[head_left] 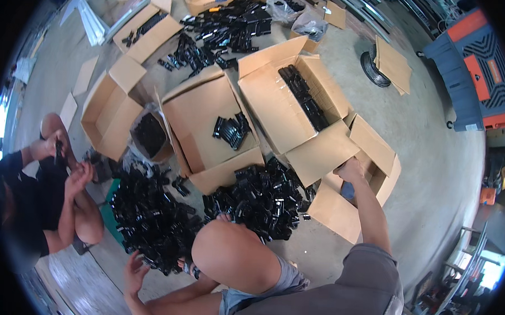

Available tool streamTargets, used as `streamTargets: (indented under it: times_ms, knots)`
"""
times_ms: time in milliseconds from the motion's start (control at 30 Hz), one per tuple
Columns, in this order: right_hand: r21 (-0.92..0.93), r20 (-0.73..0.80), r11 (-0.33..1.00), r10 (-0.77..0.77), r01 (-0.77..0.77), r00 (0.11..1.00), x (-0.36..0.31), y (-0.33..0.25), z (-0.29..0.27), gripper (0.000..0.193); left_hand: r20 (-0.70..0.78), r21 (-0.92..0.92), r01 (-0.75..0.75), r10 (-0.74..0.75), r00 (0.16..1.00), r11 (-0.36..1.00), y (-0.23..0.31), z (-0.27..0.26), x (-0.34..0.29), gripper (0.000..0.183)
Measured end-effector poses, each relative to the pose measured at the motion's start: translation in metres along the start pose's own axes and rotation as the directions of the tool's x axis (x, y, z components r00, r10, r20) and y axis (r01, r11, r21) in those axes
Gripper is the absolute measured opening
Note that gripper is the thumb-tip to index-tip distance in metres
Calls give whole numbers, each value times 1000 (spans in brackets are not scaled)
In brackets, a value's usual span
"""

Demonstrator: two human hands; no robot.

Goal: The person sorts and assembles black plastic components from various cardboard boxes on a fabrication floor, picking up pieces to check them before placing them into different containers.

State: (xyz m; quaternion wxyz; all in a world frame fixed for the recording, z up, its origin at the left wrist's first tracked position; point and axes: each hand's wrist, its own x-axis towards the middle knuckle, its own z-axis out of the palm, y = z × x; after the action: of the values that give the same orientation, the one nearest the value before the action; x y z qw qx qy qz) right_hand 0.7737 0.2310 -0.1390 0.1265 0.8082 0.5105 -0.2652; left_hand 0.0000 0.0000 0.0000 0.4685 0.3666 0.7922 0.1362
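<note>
My right hand is closed at the edge of a cardboard flap, which belongs to the long open box. A row of black plastic parts lies inside that box. Below my right hand stands a smaller open carton with something bluish in it. At the lower left, my left hand is raised beside a large heap of black parts, fingers apart and nothing visible in them. A second heap of black parts lies beyond my bent knee.
A co-worker's hand at the left holds a black part. Another open box contains a small cluster of parts. More black parts lie at the back. A black coil and a grey-orange wheeled case stand right.
</note>
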Motion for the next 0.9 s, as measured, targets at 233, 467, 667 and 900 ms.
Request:
streamTargets:
  times_ms: [233, 467, 667, 900]
  knots:
    - [972, 3, 235, -13, 0, 1000, -104, -15, 13, 63, 53, -27, -11, 12, 999, 1000, 31, 9, -16, 64]
    - [874, -139, 358, -464, 329, 875, -115, -209, 30, 90, 60, 56, -15, 12, 998, 998, 36, 9, -13, 62]
    - [142, -234, 836, -493, 531, 838, -50, -372, 19, 75, -6, -54, 5, -5, 1000, 999, 38, -7, -47, 63]
    - [65, -551, 800, -469, 596, 690, -16, -346, 47, 64, -54, -87, 39, -44, 998, 995, 16, -5, -49, 60]
